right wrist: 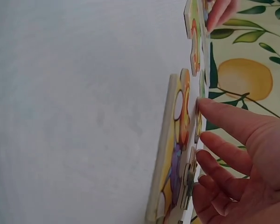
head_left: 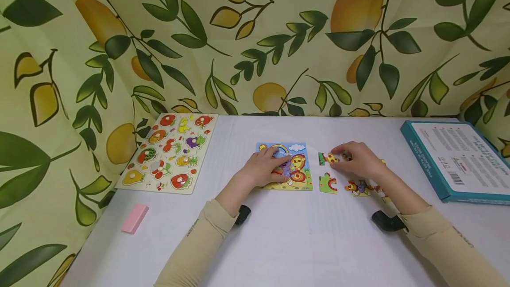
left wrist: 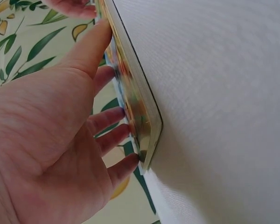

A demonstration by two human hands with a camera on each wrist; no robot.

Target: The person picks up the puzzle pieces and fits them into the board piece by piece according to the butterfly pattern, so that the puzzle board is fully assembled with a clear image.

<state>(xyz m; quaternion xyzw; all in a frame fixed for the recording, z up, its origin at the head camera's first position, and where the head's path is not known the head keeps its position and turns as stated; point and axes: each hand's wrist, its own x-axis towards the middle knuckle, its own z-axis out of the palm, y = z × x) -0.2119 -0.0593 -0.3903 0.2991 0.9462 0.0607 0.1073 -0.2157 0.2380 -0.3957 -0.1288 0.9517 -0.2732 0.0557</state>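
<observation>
My left hand [head_left: 260, 167] rests on a square jigsaw puzzle [head_left: 299, 184] with a butterfly and rainbow picture, its fingers spread over the left and middle part. In the left wrist view, the fingertips [left wrist: 130, 163] touch the face of the puzzle [left wrist: 147, 116]. To the right, my right hand [head_left: 360, 160] holds a small green, yellow and red puzzle piece [head_left: 327, 158] between thumb and index finger, low at the table. Just below it lies a green piece with a red arc [head_left: 328, 184]. More loose pieces [head_left: 360, 188] lie partly hidden beneath the right hand and forearm.
A fruit peg board [head_left: 165, 154] lies at the left, with a pink block [head_left: 135, 218] in front of it. At the right lies a teal and white box [head_left: 462, 160]. A patterned cloth [head_left: 239, 34] hangs behind the white table [head_left: 279, 242].
</observation>
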